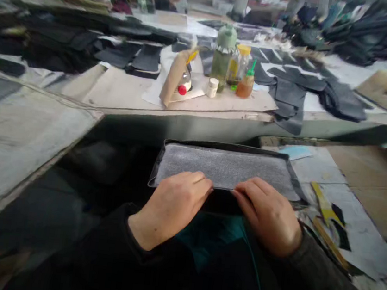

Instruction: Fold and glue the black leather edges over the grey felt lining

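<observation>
A long rectangular panel with a fuzzy grey face and a raised black border lies across my lap. My left hand is closed on its near edge, left of the middle, with fingertips pressed at the black rim. On the same edge, right of the middle, my right hand pinches the rim between thumb and fingers. A short stretch of near edge shows between both hands. The panel's underside is hidden.
Ahead, a worktable carries dark cut pieces, a green-lidded bottle, a small white bottle and an orange glue bottle. At right, a lower surface holds yellow-handled scissors and a blue mask.
</observation>
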The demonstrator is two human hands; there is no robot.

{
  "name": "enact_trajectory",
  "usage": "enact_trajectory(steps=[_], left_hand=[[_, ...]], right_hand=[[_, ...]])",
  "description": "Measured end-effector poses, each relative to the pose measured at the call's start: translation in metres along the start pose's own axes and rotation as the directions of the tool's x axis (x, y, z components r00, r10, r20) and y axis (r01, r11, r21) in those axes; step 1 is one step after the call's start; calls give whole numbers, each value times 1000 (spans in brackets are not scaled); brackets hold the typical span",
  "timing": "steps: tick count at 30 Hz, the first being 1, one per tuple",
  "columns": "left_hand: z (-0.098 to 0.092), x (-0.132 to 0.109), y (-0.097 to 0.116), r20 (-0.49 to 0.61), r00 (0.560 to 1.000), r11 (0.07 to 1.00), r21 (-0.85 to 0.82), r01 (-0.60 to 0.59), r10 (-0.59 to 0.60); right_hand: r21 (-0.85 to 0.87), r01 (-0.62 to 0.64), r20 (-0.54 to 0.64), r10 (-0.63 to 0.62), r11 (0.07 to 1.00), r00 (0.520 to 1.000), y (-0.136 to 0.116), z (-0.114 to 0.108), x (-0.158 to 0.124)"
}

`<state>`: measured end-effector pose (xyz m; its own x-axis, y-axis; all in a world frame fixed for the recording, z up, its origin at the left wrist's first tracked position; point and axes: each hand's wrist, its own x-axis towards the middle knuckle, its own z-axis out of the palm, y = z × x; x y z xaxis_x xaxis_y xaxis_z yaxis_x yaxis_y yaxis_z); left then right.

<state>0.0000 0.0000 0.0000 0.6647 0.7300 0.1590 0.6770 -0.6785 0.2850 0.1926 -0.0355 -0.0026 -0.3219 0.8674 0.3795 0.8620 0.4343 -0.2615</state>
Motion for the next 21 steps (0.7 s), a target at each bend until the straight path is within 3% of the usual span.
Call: enact_trajectory(steps=[7, 11, 18, 21], left_hand=[[0, 10, 2, 31, 1000, 999, 36, 1, -2], [-6, 22, 1, 83, 996, 997, 71, -43, 37], [-15, 42, 7, 87, 956, 936, 198, -292, 280], [-6, 37, 16, 103, 923, 900, 205, -384, 370]], right_hand=[[-64, -2, 79, 7, 998, 997, 1, 1, 2], [-198, 47, 85, -30, 979, 996, -1, -4, 10], [-151, -48, 269, 88, 987, 959, 9, -8, 25], [-128, -77, 247, 107, 989, 963, 11, -6, 23]])
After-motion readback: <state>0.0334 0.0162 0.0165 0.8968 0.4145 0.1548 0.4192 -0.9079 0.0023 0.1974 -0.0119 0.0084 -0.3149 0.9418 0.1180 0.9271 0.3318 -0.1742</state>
